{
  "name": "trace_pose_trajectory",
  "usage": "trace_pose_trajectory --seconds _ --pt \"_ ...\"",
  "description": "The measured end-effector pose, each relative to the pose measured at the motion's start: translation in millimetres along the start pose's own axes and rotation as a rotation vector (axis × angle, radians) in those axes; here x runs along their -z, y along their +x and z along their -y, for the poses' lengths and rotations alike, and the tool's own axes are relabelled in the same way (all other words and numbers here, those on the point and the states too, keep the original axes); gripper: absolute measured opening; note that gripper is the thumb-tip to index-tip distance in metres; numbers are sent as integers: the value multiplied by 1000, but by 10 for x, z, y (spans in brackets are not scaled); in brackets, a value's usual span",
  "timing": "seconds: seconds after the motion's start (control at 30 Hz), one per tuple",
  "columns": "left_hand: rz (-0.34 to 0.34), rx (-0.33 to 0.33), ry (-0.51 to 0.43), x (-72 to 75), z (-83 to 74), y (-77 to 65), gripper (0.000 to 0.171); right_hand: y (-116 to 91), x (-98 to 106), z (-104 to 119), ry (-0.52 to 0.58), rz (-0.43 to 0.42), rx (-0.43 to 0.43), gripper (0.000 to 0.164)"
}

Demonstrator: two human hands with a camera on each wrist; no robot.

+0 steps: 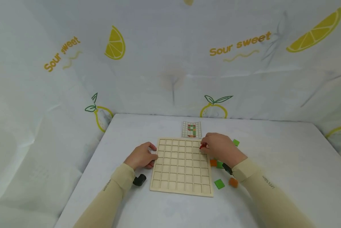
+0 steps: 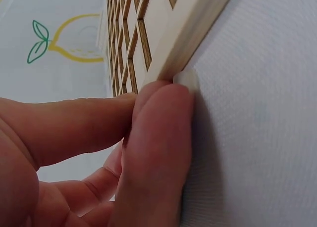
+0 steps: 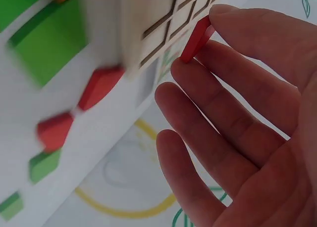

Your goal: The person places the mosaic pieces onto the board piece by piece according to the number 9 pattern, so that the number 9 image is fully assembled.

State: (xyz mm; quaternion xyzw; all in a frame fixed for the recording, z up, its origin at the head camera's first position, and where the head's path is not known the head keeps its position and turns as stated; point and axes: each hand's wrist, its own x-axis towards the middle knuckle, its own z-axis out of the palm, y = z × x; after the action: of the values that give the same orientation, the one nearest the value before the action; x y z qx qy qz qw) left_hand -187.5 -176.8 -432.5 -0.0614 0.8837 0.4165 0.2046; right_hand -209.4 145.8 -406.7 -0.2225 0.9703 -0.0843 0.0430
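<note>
A pale wooden grid board [image 1: 182,169] with rows of square cells lies on the white table. At its left edge, my left hand [image 1: 142,155] grips the rim between thumb and fingers [image 2: 158,133]. My right hand [image 1: 220,147] is over the board's upper right corner. Between thumb and fingertips it pinches a small flat red tile [image 3: 197,39], held clear of the cells; the other fingers [image 3: 198,128] are spread. Beyond the board lies a small pattern card [image 1: 191,129] with a grid of coloured squares.
Right of the board lie loose tiles: a green square [image 1: 219,184], an orange one [image 1: 233,182] and several more, partly under my right arm. Red tiles [image 3: 101,87] show in the right wrist view. A lemon-print cloth [image 1: 170,57] hangs behind the table.
</note>
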Motion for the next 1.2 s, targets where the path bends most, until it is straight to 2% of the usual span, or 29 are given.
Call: trace_pose_trajectory --seconds 0.27,0.47,0.73,1.2 --pt "28 -15 -28 -32 16 -19 32 246 -159 381 2 -47 101 10" --pt "31 -17 -37 -64 5 -15 32 399 -260 581 1 -71 143 13" --pt "33 -20 -35 -58 5 23 31 499 -345 670 -22 -89 166 11" --pt "3 -16 -27 33 67 70 30 638 -370 790 -42 -109 212 10"
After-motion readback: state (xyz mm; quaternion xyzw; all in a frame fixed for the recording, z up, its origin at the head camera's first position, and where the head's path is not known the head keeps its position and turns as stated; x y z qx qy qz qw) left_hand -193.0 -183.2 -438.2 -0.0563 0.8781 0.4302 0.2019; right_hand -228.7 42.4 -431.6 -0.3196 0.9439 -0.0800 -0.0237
